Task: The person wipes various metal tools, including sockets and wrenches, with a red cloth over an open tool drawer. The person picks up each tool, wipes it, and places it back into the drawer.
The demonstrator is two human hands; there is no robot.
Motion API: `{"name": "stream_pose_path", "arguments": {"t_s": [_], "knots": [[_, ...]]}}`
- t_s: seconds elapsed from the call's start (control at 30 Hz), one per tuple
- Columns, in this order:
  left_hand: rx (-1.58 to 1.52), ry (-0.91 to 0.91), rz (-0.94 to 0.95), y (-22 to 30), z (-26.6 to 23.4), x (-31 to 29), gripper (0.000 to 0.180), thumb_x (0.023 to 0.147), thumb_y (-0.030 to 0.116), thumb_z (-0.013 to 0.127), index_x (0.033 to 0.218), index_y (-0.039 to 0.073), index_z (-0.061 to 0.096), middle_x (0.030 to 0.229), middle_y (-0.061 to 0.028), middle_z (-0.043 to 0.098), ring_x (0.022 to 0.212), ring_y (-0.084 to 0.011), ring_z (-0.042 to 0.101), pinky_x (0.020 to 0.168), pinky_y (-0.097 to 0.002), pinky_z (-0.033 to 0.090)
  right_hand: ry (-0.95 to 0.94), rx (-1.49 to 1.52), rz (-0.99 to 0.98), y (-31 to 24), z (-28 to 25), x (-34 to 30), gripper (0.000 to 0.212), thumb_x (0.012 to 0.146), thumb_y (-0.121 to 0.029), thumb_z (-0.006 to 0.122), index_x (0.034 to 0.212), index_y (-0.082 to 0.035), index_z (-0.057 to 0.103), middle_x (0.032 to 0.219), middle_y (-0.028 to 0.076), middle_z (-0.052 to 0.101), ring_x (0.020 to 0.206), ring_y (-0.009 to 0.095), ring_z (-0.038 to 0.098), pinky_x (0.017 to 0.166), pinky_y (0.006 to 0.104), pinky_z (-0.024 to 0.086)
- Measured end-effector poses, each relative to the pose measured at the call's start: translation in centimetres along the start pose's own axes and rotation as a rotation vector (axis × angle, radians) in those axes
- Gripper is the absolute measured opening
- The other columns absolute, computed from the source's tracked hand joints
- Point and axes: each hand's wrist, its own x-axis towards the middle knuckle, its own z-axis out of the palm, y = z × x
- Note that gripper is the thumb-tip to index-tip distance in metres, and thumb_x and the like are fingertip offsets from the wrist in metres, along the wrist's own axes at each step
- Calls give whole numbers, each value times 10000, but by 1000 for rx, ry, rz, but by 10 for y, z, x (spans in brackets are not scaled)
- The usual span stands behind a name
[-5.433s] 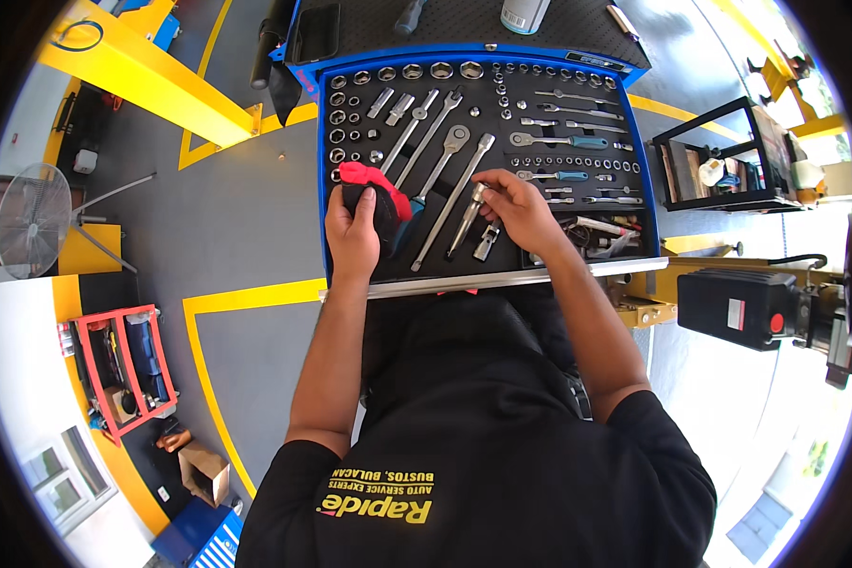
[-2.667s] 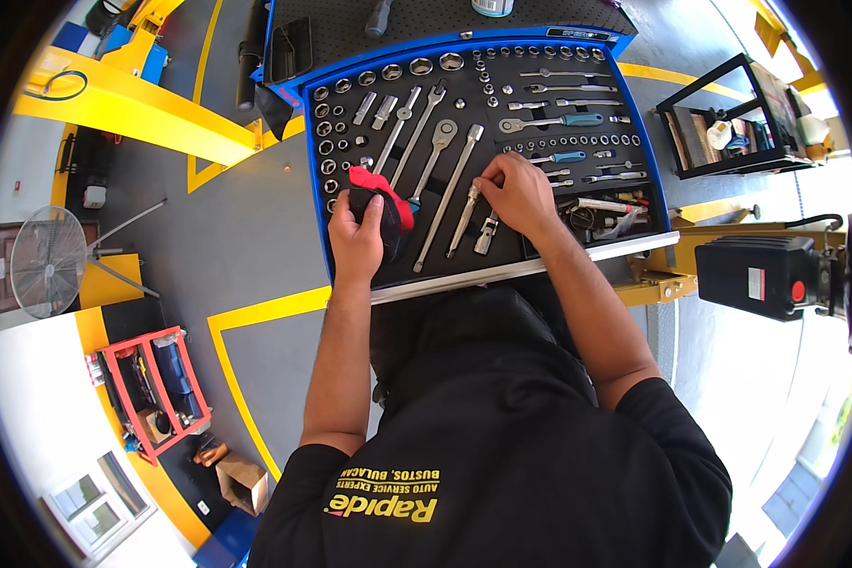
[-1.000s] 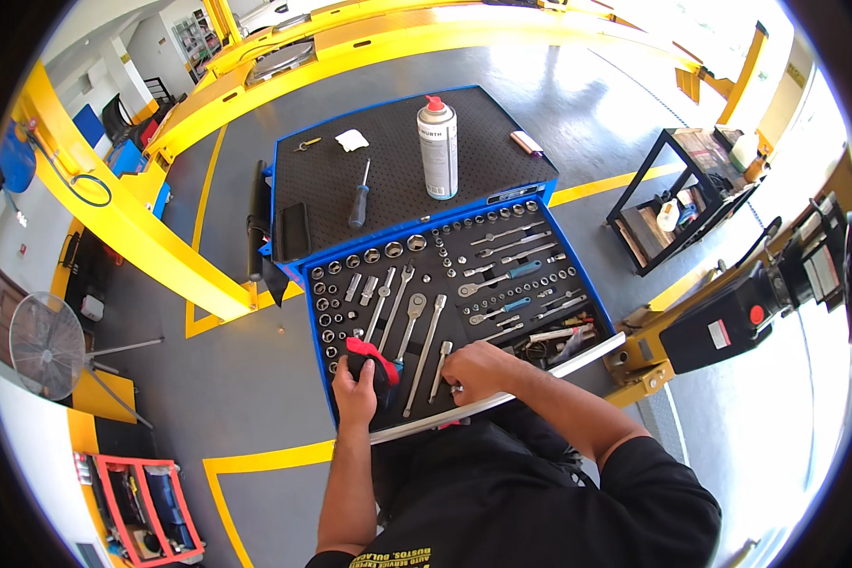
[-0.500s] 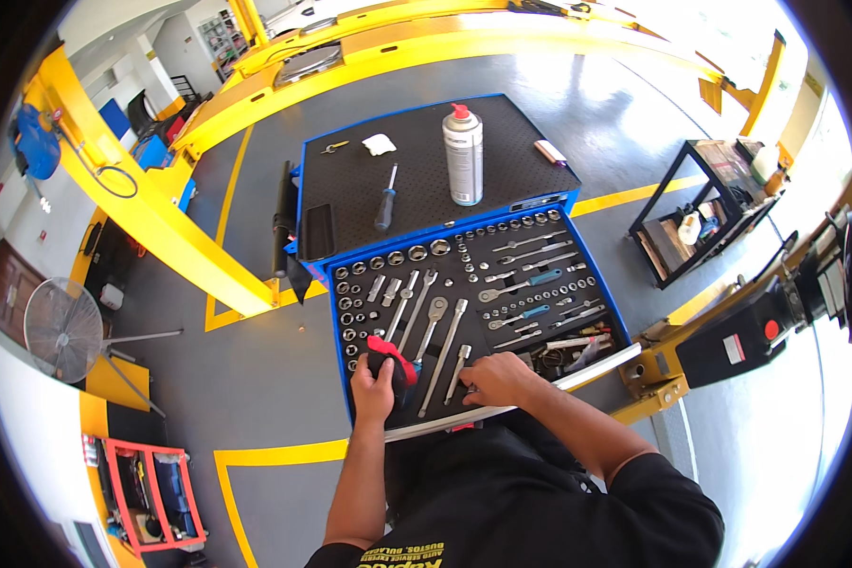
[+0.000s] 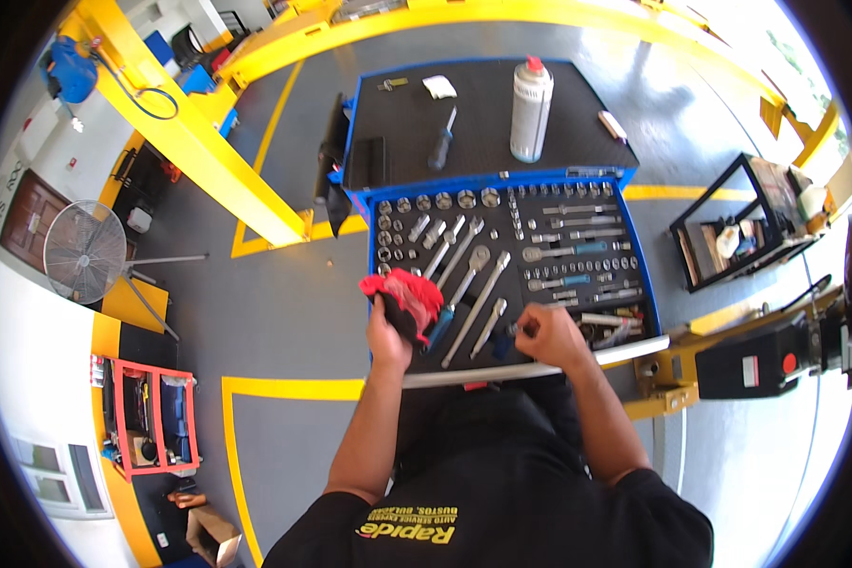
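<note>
My left hand [image 5: 390, 339] is closed around a bunched red and black cloth [image 5: 409, 295], held above the left part of an open tool drawer [image 5: 648, 312]. It hides some of the tools below. My right hand [image 5: 551, 335] hovers over the drawer's front right with its fingers curled in; a small dark thing shows at the fingertips, too unclear to name. Just left of it lies a short extension bar [image 5: 488, 327], beside a longer bar [image 5: 477, 308]. A ratchet [image 5: 478, 260], combination wrenches [image 5: 462, 248] and a blue-handled ratchet [image 5: 563, 251] rest in the dark foam.
On the cabinet top [image 5: 488, 114] stand a spray can [image 5: 531, 114], a screwdriver [image 5: 442, 140] and a white wad [image 5: 439, 87]. A black cart [image 5: 729, 222] is at the right, a yellow lift post [image 5: 189, 142] at the left, with a fan [image 5: 85, 260] beyond.
My right hand has lifted off the short extension bar and moved right. My left hand has raised the cloth, whose red side now shows more. The whole view has shifted.
</note>
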Motion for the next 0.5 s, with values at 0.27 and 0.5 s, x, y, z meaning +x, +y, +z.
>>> {"name": "stream_pose_path", "arguments": {"t_s": [0.27, 0.5], "knots": [[-109, -186, -97, 12, 55, -22, 546, 1128, 464, 332, 1493, 99, 511, 1509, -89, 566, 1422, -318, 518, 1204, -513, 388, 102, 517, 74, -12, -19, -8, 62, 898, 37, 719, 931, 23, 668, 746, 0, 668, 650, 44, 622, 565, 231, 471], [-283, -331, -296, -26, 106, -49, 556, 1128, 468, 350, 1470, 68, 530, 1389, -115, 640, 1285, -270, 612, 1109, -459, 476, 121, 594, -165, -42, 20, 4, 212, 907, 33, 740, 1098, 21, 649, 959, 64, 702, 753, 104, 694, 626, 286, 553]]}}
